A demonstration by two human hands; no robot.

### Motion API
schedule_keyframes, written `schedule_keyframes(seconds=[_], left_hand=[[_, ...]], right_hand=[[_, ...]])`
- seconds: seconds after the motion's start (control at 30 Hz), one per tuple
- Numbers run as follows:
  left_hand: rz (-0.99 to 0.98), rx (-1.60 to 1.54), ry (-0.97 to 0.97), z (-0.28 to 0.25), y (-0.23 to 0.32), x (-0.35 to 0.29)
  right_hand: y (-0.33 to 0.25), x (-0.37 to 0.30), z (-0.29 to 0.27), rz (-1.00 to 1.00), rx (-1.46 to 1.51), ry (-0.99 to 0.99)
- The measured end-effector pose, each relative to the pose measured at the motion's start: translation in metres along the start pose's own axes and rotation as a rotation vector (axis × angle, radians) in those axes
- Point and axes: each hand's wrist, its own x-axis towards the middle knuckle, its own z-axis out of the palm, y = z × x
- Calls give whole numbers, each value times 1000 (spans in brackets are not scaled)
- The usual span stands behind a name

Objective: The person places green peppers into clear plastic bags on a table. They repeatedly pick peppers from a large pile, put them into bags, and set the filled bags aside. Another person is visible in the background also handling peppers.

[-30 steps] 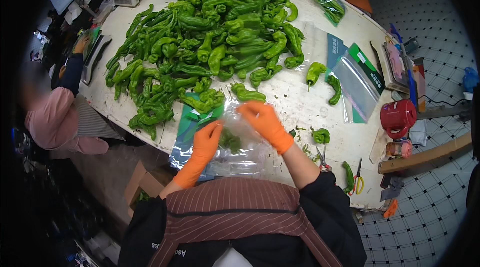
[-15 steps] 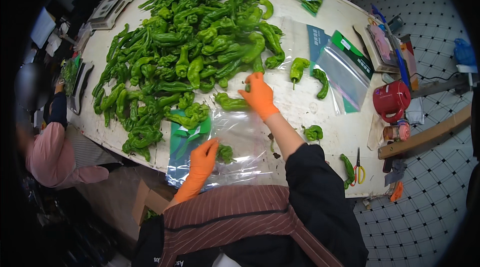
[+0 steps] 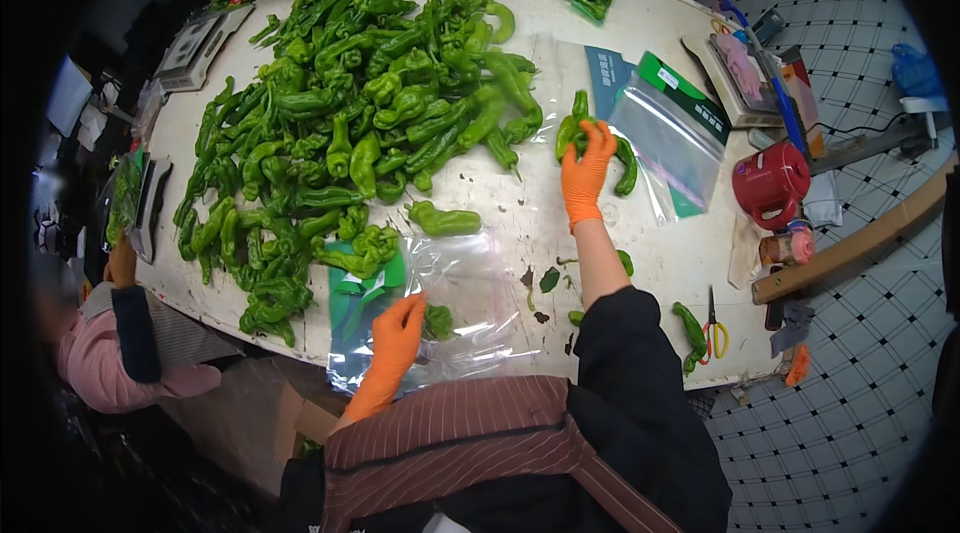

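Observation:
My left hand [image 3: 396,338], in an orange glove, pinches the upper edge of a clear plastic bag [image 3: 465,278] with a green and blue printed side. One green pepper [image 3: 438,323] shows at the bag, close to my fingertips. Farther right, my right hand [image 3: 586,178], also gloved in orange, has its fingers curled round a light green pepper [image 3: 577,105]; its lower part is hidden by the fingers. A second, curved pepper [image 3: 627,171] lies just beside that hand. Another green pepper [image 3: 443,219] rests above the bag's opening.
A large heap of green peppers [image 3: 370,93] covers the table's left and middle. Flat bags [image 3: 670,138], a scale [image 3: 735,83], a red mug [image 3: 770,185] and scissors [image 3: 714,328] are at the right. Another person [image 3: 115,338] works at the left, beside a second scale [image 3: 152,208].
My right hand has moved right, from the heap's edge to the pepper by the flat bags. My left hand keeps its place at the bag. At the far edge, a gloved hand now touches a filled bag.

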Motion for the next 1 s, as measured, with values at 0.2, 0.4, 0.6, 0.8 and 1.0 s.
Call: schedule_keyframes(seconds=[0.2, 0.4, 0.6, 0.8, 1.0], left_hand=[[-14, 36, 3, -5, -2, -3], [-9, 31, -9, -2, 3, -4], [20, 38, -20, 1, 2, -6], [125, 80, 6, 2, -1, -6], [131, 78, 2, -1, 2, -14]], right_hand=[[5, -20, 29, 77, -249, -124], [10, -18, 3, 96, 98, -86], [-49, -54, -67, -379, 172, -111], [-101, -92, -102, -459, 266, -30], [-120, -105, -110, -503, 346, -52]])
